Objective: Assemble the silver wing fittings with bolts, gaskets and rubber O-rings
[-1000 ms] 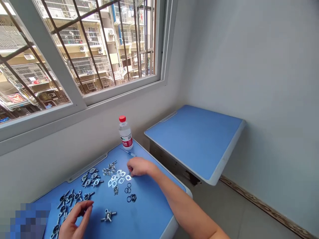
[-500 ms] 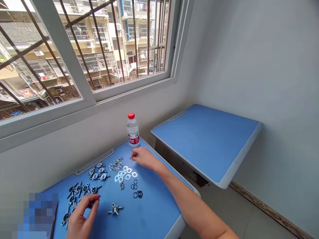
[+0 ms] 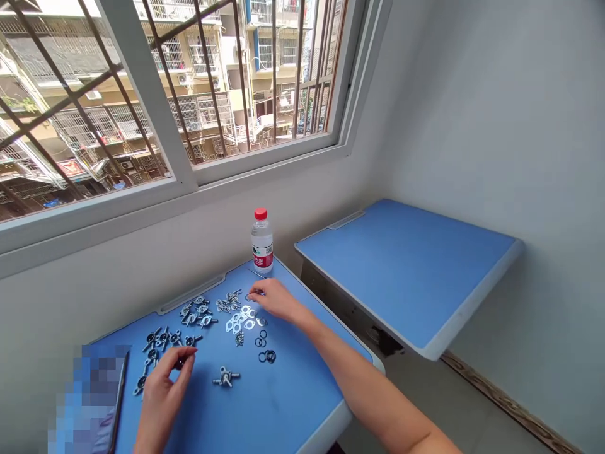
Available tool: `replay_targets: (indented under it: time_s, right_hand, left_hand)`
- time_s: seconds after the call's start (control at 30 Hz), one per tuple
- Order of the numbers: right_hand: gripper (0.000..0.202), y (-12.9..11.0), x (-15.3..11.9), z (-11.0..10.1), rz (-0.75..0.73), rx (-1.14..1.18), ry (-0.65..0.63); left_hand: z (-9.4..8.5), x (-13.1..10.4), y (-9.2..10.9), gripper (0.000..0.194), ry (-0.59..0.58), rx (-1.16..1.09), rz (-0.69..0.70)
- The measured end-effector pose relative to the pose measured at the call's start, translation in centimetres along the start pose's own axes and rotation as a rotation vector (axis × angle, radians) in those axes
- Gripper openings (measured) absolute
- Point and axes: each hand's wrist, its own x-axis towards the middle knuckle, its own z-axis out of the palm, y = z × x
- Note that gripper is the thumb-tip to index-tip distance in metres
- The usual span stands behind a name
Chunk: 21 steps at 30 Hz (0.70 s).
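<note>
Beside black-and-silver metal fittings [image 3: 176, 338], my left hand [image 3: 163, 386] is curling, fingertips nearly meeting; any hold I can't tell. Having moved beyond flat silver plates [image 3: 236, 320], apparently leaving them accessible, my right hand [image 3: 274, 297] is pinching something small.

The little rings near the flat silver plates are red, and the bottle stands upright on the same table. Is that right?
Not quite: the little rings are black, not red, as the head view shows. They do lie near the flat silver plates, and the bottle stands upright on the same table.
</note>
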Motion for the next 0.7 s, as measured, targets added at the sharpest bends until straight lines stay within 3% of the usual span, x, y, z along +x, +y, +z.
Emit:
replay_targets:
  time_s: [0.27,0.53,0.7]
  right_hand:
    - [0.013,-1.2,-0.9,1.1,-0.008,0.179,-0.071]
    - [0.004,-1.9,-1.5,2.6,0.061,0.338,-0.141]
    - [0.016,-1.3,-1.3,2.8,0.098,0.427,-0.202]
  left_hand:
    - [-1.3,0.2,0.4,0.036,0.046,0.027,-0.064]
    - [-1.3,0.1,0.4,0.031,0.044,0.024,-0.081]
    - [-1.5,0.2,0.4,0.029,0.048,0.035,-0.115]
